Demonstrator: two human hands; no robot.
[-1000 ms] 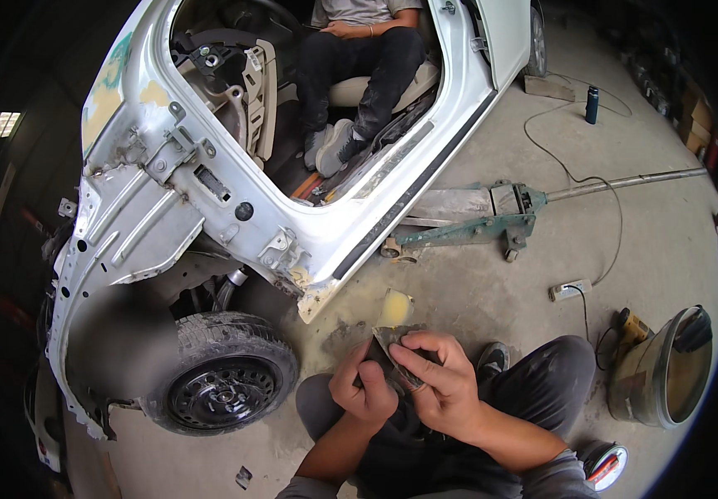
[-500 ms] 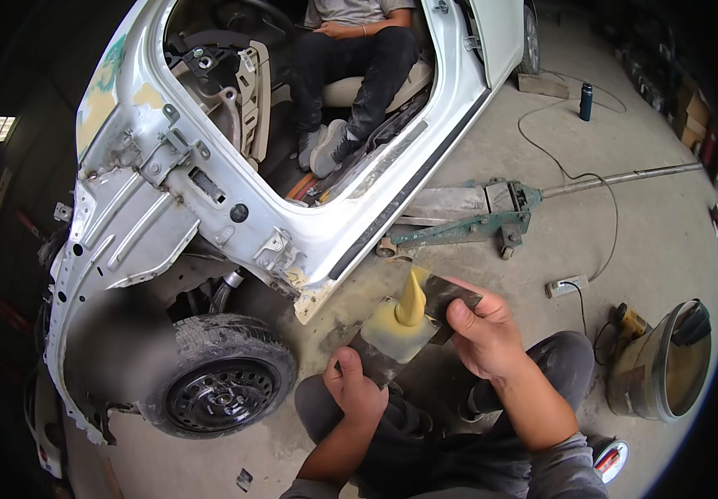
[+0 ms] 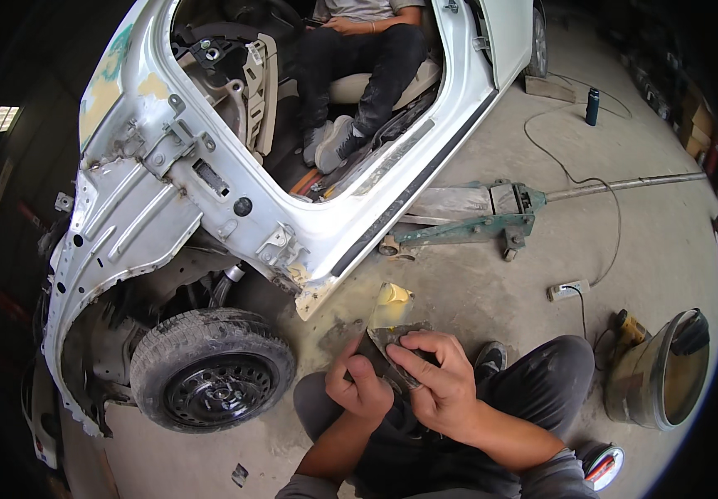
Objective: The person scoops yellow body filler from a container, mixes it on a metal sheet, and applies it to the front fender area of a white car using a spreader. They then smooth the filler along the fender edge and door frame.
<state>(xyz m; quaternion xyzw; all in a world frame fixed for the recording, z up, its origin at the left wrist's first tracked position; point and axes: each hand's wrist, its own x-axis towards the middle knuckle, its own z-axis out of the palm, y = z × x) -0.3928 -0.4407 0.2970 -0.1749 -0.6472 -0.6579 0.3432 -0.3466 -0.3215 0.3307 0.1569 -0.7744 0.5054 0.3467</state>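
My left hand [image 3: 359, 384] is closed on a thin dark spreader plate [image 3: 367, 341], low in the middle of the view. My right hand [image 3: 438, 374] grips a second dark, worn plate [image 3: 400, 331], with thumb and fingers over its lower part. The two plates overlap between my hands. Yellow paste [image 3: 394, 298] lies on the far end of the plates, above my fingers. Just beyond it is the lower corner of a white car body [image 3: 317, 287], patched with pale filler.
A person [image 3: 350, 66] sits in the doorway. A black wheel [image 3: 213, 370] is at left. A floor jack [image 3: 500, 224], cable, power strip [image 3: 568, 289], blue bottle [image 3: 592, 108], yellow power tool [image 3: 631, 324], bucket [image 3: 650, 387] and small tub [image 3: 604, 461] lie to the right.
Half a second ago the plates were apart, with a tall lump of yellow paste between. Now both hands are together again and the plates overlap, as one second ago.
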